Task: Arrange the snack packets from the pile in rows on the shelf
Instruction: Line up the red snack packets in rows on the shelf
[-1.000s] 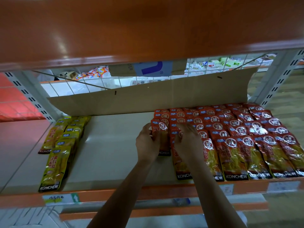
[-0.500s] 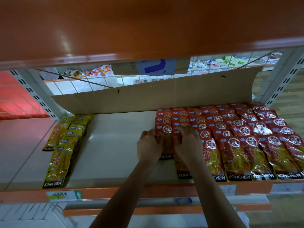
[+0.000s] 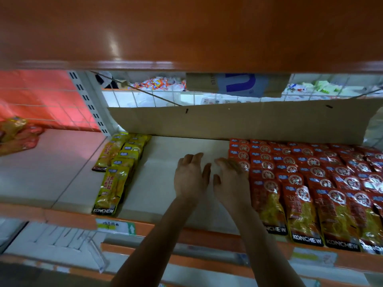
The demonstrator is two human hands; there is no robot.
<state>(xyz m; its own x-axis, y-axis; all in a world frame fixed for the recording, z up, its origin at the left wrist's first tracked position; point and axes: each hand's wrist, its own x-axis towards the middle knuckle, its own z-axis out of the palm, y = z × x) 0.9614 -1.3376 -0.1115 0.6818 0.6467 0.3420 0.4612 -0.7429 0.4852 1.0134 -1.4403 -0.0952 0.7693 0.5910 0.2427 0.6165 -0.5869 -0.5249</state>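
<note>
A pale shelf (image 3: 176,146) with an orange front lip is lying under a glossy orange board (image 3: 186,32) that is filling the top of the view. The left hand (image 3: 190,179) is hovering palm down over the shelf's bare middle, fingers loosely spread and holding nothing. The right hand (image 3: 232,181) is hanging just beside it, also slack and empty, its fingers (image 3: 234,163) reaching the left edge of the red packets (image 3: 310,183); whether they are touching cannot be told. Those red packets are lying in overlapping rows across the shelf's right half, from back to front lip. Yellow packets (image 3: 120,166) are lying in two overlapping rows at the shelf's left end, well apart from both hands. A cardboard sheet (image 3: 228,121) is leaning along the shelf's back, with wire mesh (image 3: 145,98) showing above it. A label (image 3: 115,225) is sitting on the shelf's front lip below the yellow packets. Past the shelf's left upright, a loose pile (image 3: 16,133) of packets is resting on the next bay.
</note>
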